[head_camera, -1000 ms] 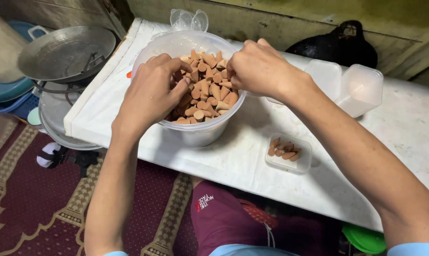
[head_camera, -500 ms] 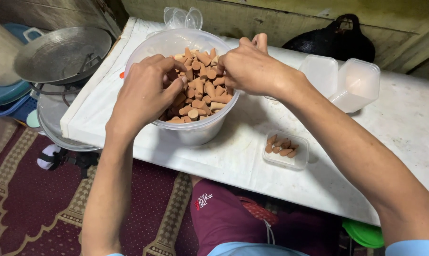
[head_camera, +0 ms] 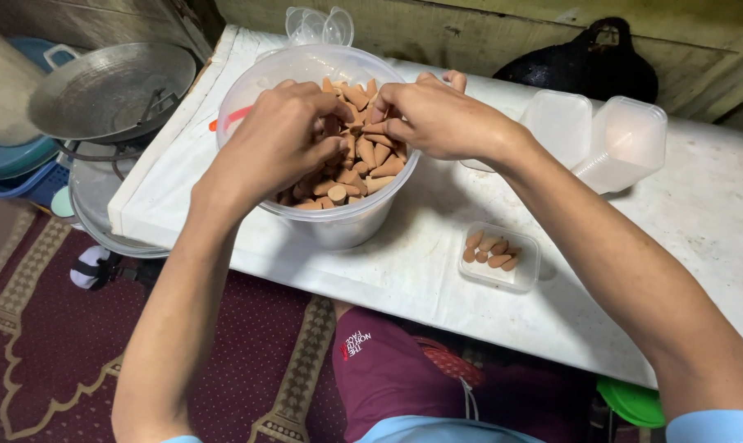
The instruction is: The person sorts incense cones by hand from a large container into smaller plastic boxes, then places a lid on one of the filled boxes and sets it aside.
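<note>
A clear round plastic tub (head_camera: 338, 223) on the white table (head_camera: 404, 279) is filled with brown cone-shaped pieces (head_camera: 363, 168). Both hands reach into it from above. My left hand (head_camera: 277, 139) is curled over the cones on the left side, fingers closed among them. My right hand (head_camera: 437, 115) pinches a cone (head_camera: 374, 128) between thumb and fingers at the tub's centre. To the right of the tub sits a small clear rectangular tray (head_camera: 523, 275) with several cones lying in it.
Empty clear containers (head_camera: 626, 143) are stacked at the back right, a black bag (head_camera: 589, 70) behind them. A metal scale pan (head_camera: 113, 86) and blue basins (head_camera: 14, 160) stand left of the table. A patterned red rug (head_camera: 51, 344) covers the floor.
Both hands have shifted slightly toward the tub's centre, closing together over the cones. The tray's contents look the same.
</note>
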